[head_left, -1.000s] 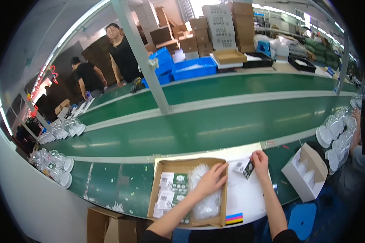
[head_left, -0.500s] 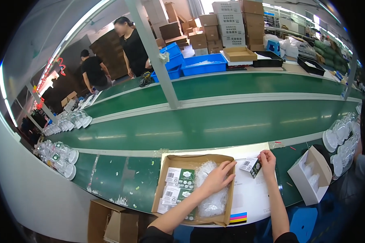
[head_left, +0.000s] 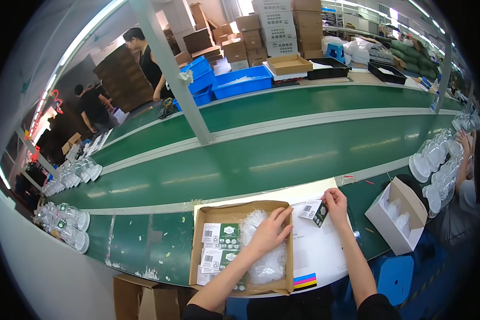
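Note:
My right hand (head_left: pixel 336 208) pinches a folded green-and-white label card (head_left: pixel 313 212) with a barcode, holding it above a white printed sheet (head_left: pixel 328 246). My left hand (head_left: pixel 270 230) reaches over a shallow cardboard tray (head_left: pixel 196 246). Its fingers are stretched and a little apart by the tray's right rim; no held thing shows in them. Under that hand lies a heap of thin clear plastic strands (head_left: pixel 266 271). To the left of the heap, inside the tray, are several matching label cards (head_left: pixel 212 259).
An open white box (head_left: pixel 394 248) with clear plastic stands at the right. Clear plastic items with white round bases (head_left: pixel 422 166) cluster at both ends of the green table (head_left: pixel 165 240). A green conveyor (head_left: pixel 261 165) and grey post (head_left: pixel 170 74) lie beyond. Co-workers are at far left and right.
The whole view has swung, so the scene sits further left and a little higher. Both hands keep nearly the same places over the tray and sheet, and the card stays in my right hand.

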Demonstrator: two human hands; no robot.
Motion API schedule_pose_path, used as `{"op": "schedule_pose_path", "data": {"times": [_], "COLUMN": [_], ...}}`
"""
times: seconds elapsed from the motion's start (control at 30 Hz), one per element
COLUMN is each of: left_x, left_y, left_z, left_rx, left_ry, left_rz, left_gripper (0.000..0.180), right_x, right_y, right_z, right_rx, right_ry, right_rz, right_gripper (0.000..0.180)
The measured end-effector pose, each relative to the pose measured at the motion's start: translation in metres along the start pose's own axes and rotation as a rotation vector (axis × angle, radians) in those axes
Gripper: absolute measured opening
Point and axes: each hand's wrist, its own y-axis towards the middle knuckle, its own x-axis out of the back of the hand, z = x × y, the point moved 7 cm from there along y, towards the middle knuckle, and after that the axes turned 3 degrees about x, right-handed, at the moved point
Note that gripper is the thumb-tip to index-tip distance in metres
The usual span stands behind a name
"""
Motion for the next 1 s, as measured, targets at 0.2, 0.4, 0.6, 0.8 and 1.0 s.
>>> {"op": "schedule_pose_path", "data": {"times": [0.2,0.4,0.6,0.8,1.0], "left_x": [-0.0017,0.0016,-0.0055,-0.0040,-0.0029], "left_y": [0.0024,0.0003,0.0030,0.0001,0.0025], "left_z": [-0.0032,-0.0021,-0.0027,0.0026,-0.0023], "left_rx": [0.033,0.013,0.016,0.037,0.030], "left_ry": [-0.038,-0.023,-0.048,-0.061,-0.058], "left_rz": [0.038,0.002,0.035,0.029,0.034], "left_gripper": [0.048,0.047,0.047,0.046,0.046], "right_x": [0.0024,-0.0034,0.0049,-0.0040,-0.0024], "right_y": [-0.0009,-0.0002,-0.0031,-0.0028,-0.0024], "right_z": [0.0023,-0.0003,0.0044,0.0029,0.0037], "right_rx": [-0.006,-0.025,-0.007,-0.014,-0.005], "right_ry": [0.039,0.050,0.041,0.015,0.040], "right_rz": [-0.007,-0.001,-0.028,0.003,-0.006], "right_gripper": [0.007,0.008,0.009,0.008,0.007]}}
